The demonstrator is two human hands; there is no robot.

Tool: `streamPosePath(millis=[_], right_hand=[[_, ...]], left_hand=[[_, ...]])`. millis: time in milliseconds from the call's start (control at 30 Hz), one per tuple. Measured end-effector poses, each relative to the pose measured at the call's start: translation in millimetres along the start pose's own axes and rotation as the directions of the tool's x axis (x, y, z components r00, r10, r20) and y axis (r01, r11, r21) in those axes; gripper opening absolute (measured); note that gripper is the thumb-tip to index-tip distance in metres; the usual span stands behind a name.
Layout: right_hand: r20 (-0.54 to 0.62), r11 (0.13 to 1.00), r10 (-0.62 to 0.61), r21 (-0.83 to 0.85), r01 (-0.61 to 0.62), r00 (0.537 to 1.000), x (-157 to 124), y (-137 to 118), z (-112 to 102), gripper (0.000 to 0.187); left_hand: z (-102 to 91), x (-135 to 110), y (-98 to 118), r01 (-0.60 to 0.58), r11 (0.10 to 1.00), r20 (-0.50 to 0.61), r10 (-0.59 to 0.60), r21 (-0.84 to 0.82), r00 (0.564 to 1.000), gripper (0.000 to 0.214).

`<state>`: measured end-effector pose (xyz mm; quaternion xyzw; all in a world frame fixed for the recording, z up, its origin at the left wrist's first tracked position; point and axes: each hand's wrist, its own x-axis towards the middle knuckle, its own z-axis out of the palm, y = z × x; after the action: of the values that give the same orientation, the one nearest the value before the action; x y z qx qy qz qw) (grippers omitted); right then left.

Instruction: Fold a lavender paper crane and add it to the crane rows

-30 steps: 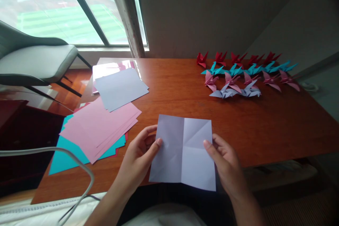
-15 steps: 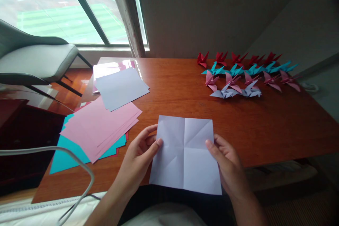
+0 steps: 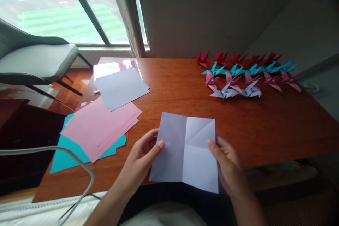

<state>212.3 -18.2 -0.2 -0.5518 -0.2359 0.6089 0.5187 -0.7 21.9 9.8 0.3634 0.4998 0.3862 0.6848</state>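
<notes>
Daylight from my window (image 3: pixel 63 10) glares off the pink sheets (image 3: pixel 113 67); corners darken (wide-angle bending), the picture mostly sharp.

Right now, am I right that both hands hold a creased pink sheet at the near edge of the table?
Not quite: the head view shows the creased sheet is pale lavender, not pink. The left hand and right hand do hold it at the near edge of the table.

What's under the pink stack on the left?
Teal sheets stick out beneath the pink stack at its left and near edges, and a red sliver shows at its right corner. How many lie under it is covered.
</notes>
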Motion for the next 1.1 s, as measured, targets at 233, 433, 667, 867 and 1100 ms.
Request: streamPosePath(millis=[233,433,667,867,1100], right_hand=[[0.023,0.997,-0.04,-0.065,0.041,0.999,-0.5,-1.0,0.4,0.04],[0.052,0.99,-0.063,-0.125,0.069,0.997,-0.2,1.0,-2.6,0.04],[0.051,0.998,-0.035,-0.057,0.038,0.998,-0.1,2.5,-2.9,0.033],[0.044,0.993,0.051,0.107,-0.056,0.998,-2.6,-1.1,-1.1,0.036],[0.07,0.975,0.125,0.174,-0.136,0.99,-2.9,3.7,-6.4,0.034]], left_hand=[[5.3,1.6,0.7,0.031,0.999,0.108,-0.032,0.016,0.994,0.041],[5.6,3.9,-3.3,0.017,1.0,0.111,-0.019,0.015,0.994,0.039],[5.5,2.8,0.3,0.084,0.997,0.089,-0.083,-0.001,0.993,0.038],[7.8,0.8,0.6,0.221,0.969,0.106,-0.209,-0.11,0.972,0.04],[11.4,-2.1,-2.6,0.281,0.947,0.095,-0.268,-0.158,0.959,0.044]])
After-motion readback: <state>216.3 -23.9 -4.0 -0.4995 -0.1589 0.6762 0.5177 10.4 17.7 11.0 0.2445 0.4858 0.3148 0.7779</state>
